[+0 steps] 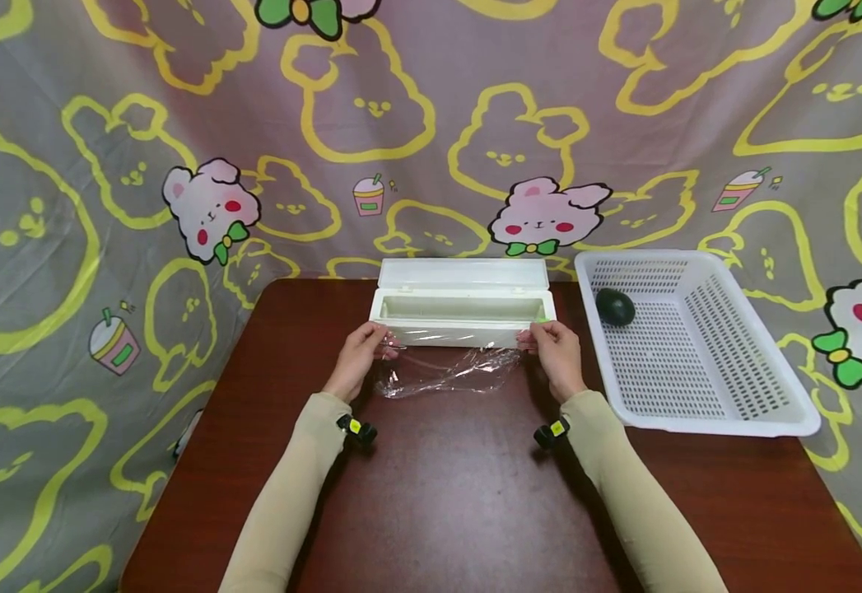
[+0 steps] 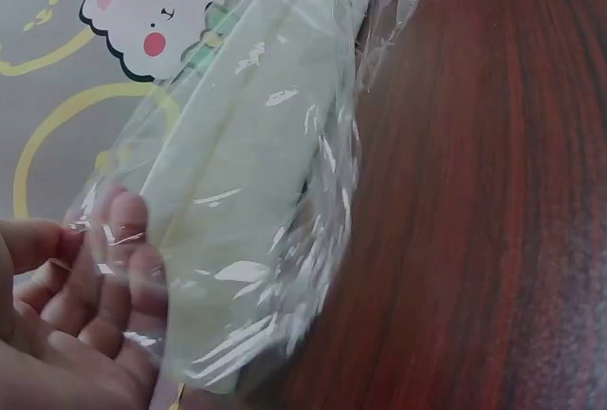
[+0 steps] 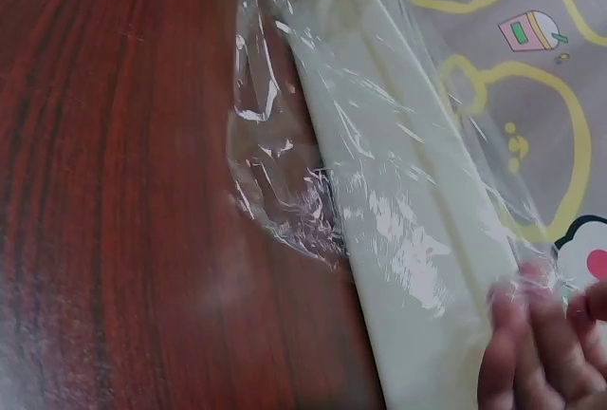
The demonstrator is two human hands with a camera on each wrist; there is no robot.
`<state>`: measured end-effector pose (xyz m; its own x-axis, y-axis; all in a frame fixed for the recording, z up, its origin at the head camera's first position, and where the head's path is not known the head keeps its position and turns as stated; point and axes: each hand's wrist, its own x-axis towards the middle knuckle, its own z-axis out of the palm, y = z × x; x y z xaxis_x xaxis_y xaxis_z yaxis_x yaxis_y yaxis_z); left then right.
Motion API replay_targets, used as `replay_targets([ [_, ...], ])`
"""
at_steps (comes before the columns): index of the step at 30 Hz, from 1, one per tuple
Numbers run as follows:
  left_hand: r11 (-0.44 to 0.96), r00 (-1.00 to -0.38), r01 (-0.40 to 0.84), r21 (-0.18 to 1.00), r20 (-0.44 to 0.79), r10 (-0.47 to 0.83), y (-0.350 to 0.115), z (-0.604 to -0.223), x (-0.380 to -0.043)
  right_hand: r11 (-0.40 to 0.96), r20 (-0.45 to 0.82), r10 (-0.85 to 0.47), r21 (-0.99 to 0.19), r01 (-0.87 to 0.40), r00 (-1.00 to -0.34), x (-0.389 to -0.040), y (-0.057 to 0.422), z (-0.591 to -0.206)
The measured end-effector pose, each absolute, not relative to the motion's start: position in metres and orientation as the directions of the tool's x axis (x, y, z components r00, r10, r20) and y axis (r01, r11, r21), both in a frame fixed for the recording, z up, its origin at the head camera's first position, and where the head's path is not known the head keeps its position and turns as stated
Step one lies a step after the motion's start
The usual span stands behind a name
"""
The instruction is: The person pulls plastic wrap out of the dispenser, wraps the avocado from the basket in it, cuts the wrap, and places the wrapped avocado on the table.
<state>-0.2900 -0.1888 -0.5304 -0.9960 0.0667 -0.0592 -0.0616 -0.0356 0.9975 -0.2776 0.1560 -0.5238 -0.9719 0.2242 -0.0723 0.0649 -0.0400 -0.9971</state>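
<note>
A long white box (image 1: pixel 463 287) with its lid raised stands at the back of the table. From its front edge a sheet of clear plastic wrap (image 1: pixel 445 375) hangs down, its lower end crumpled on the tabletop. At the box's left front corner my left hand (image 1: pixel 362 354) pinches the film's edge between thumb and finger. My right hand (image 1: pixel 555 352) pinches the film at the right front corner. In the left wrist view the film (image 2: pixel 256 211) drapes over the box's front and the left fingers. The right wrist view shows the film (image 3: pixel 398 230) stretched along the box.
A white perforated basket (image 1: pixel 705 422) stands on the right of the table, with a dark green avocado-like fruit (image 1: pixel 615 307) inside at its left. The brown wooden table (image 1: pixel 468 502) extends toward me. A patterned curtain (image 1: pixel 431 82) hangs right behind the box.
</note>
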Motion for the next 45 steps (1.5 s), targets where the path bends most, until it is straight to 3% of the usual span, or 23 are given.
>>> replay_targets([
  [9,-0.089,-0.997,-0.065,0.994,-0.060,0.058,-0.186,-0.532,-0.293,-0.042,-0.071,0.220,-0.997,0.063,-0.973,-0.280,0.158,-0.525],
  [17,-0.099,-0.995,-0.075,0.992,-0.069,0.067,-0.184,-0.532,-0.290,0.077,-0.013,0.296,-0.996,0.037,-0.955,-0.278,0.161,-0.527],
  [27,-0.192,-0.996,-0.057,0.980,-0.041,0.084,-0.183,-0.530,-0.293,-0.041,-0.049,0.312,-0.998,0.038,-0.949,-0.283,0.164,-0.523],
  [34,-0.220,-0.996,-0.071,0.973,-0.056,0.074,-0.180,-0.527,-0.298,-0.140,-0.074,0.253,-0.989,0.039,-0.965,-0.285,0.160,-0.519],
  [41,-0.240,-0.999,-0.034,0.970,-0.028,0.027,-0.175,-0.523,-0.305,-0.133,-0.017,0.236,-0.991,-0.014,-0.972,-0.291,0.157,-0.516],
  [45,-0.271,-1.000,-0.012,0.963,-0.012,0.000,-0.172,-0.520,-0.311,-0.199,-0.002,0.217,-0.979,-0.043,-0.976,-0.296,0.154,-0.516],
])
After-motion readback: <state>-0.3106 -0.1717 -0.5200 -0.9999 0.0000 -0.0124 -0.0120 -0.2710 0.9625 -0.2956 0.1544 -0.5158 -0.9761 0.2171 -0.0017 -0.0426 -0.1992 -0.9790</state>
